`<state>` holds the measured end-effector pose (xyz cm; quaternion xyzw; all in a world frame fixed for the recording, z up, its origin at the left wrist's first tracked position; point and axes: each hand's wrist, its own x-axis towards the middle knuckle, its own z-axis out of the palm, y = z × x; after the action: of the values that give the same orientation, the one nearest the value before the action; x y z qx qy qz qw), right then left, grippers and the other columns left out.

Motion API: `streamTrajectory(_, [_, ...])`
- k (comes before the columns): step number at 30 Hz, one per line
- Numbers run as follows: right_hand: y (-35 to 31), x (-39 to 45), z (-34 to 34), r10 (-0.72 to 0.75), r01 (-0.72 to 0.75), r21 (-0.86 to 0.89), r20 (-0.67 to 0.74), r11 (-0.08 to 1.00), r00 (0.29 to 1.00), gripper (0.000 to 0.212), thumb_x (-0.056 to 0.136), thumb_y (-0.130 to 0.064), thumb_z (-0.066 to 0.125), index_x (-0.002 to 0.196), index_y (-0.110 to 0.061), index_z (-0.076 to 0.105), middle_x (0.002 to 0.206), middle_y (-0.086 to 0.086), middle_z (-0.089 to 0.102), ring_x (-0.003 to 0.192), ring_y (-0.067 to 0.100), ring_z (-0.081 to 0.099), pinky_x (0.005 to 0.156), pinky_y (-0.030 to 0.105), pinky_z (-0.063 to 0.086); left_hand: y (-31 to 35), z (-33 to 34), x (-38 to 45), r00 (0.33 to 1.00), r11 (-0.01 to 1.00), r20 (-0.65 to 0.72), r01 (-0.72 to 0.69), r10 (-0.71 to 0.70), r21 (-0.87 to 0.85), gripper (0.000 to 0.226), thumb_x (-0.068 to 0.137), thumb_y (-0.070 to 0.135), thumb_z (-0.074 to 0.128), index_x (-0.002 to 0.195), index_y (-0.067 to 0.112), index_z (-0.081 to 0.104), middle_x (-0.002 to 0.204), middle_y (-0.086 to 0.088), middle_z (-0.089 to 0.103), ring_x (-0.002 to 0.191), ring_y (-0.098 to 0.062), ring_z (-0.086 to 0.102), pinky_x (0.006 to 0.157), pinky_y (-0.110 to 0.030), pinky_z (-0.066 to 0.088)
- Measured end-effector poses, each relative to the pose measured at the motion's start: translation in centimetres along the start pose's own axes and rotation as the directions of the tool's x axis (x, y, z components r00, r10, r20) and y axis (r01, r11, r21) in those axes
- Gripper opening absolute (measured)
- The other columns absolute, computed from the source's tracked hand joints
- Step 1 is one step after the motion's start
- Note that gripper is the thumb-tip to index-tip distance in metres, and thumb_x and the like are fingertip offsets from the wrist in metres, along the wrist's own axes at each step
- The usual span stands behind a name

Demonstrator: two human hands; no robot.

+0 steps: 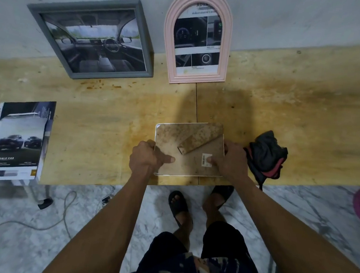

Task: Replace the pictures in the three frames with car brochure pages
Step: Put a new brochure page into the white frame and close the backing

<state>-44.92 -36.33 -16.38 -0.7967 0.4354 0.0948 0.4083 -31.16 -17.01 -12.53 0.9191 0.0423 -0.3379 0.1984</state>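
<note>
Both of my hands sit on the third frame — a small white-edged rectangular frame point(188, 151) lying face down near the front edge of the yellowish wooden table point(305, 116). My left hand point(149, 157) grips its left side, thumb flat on the stained brown backing board; my right hand point(230, 160) clamps the right side, thumb on a pale label. To do this well, I judge I should press the board evenly into the rim, keep the folding stand clear, and not let the page beneath shift.

Counting: three frames — the grey rectangular frame point(92, 39) and the pink arched frame point(197, 38) lean against the wall, each showing car-interior pages, plus this one. One car brochure point(18, 141) lies well to the left, one dark crumpled cloth with red trim point(265, 156) just beside my right hand.
</note>
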Motion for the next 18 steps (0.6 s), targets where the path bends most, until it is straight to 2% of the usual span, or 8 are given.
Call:
streamTrajectory(2, [-0.2,-0.2,-0.2,-0.022,0.022,-0.018,-0.006,1.000,1.000,0.055,0.060,-0.039,0.087,0.106,-0.019,0.065,0.105,0.005,0.062,0.089,0.024,0.063,0.076,0.043,0.057,0.3,0.3,-0.6,1.000,0.996,-0.008,-0.028,0.029,0.089,0.073,0.045,0.055,0.095,0.102,0.018,0.068,0.094,-0.004,0.070,0.090,-0.028,0.069,0.066,-0.032,0.051])
streamTrajectory(7, [-0.8,-0.8,-0.6,-0.031,0.032,-0.039,0.035,0.999,0.999,0.064,0.068,-0.034,0.086,0.120,-0.011,0.056,0.119,0.011,0.051,0.104,0.028,0.054,0.075,0.032,0.044,0.7,0.7,-1.4,0.997,0.990,-0.052,-0.041,0.049,0.135,0.060,0.049,0.050,0.096,0.089,0.018,0.065,0.094,-0.003,0.068,0.092,-0.030,0.067,0.067,-0.033,0.048])
streamTrajectory(10, [-1.0,-1.6,-0.5,-0.061,0.066,-0.088,0.057,0.994,0.996,0.087,0.062,-0.039,0.090,0.131,-0.011,0.044,0.126,0.010,0.042,0.113,0.026,0.045,0.086,0.032,0.041,1.0,0.7,-1.7,0.997,0.983,-0.053,-0.050,0.060,0.179,0.064,0.052,0.049,0.096,0.099,0.016,0.067,0.104,-0.006,0.067,0.097,-0.032,0.067,0.069,-0.035,0.048])
streamTrajectory(12, [-1.3,-2.1,-0.5,-0.066,0.071,-0.123,0.038,0.990,0.997,0.090,0.063,-0.038,0.090,0.132,-0.010,0.040,0.128,0.009,0.039,0.116,0.025,0.042,0.087,0.030,0.039,1.2,0.7,-1.6,0.998,0.978,-0.040,-0.039,0.048,0.204,0.069,0.052,0.049,0.096,0.104,0.016,0.066,0.108,-0.007,0.065,0.098,-0.032,0.066,0.071,-0.036,0.051])
streamTrajectory(15, [-1.7,-2.3,-0.7,-0.059,0.064,-0.140,0.037,0.988,0.998,0.086,0.065,-0.036,0.090,0.130,-0.010,0.040,0.128,0.009,0.040,0.115,0.025,0.044,0.085,0.031,0.040,1.9,0.3,-1.6,0.999,0.963,0.013,-0.049,0.047,0.264,0.087,0.045,0.056,0.095,0.112,0.012,0.062,0.112,-0.008,0.060,0.100,-0.031,0.065,0.078,-0.042,0.057])
streamTrajectory(18, [-1.7,-2.2,-1.0,-0.061,0.067,-0.130,0.051,0.989,0.997,0.084,0.065,-0.035,0.090,0.129,-0.010,0.041,0.128,0.009,0.040,0.115,0.025,0.045,0.084,0.031,0.041,2.8,0.7,-2.5,0.998,0.934,0.057,-0.053,0.035,0.354,0.118,0.045,0.058,0.095,0.134,0.001,0.042,0.128,-0.014,0.049,0.122,-0.034,0.054,0.092,-0.047,0.051])
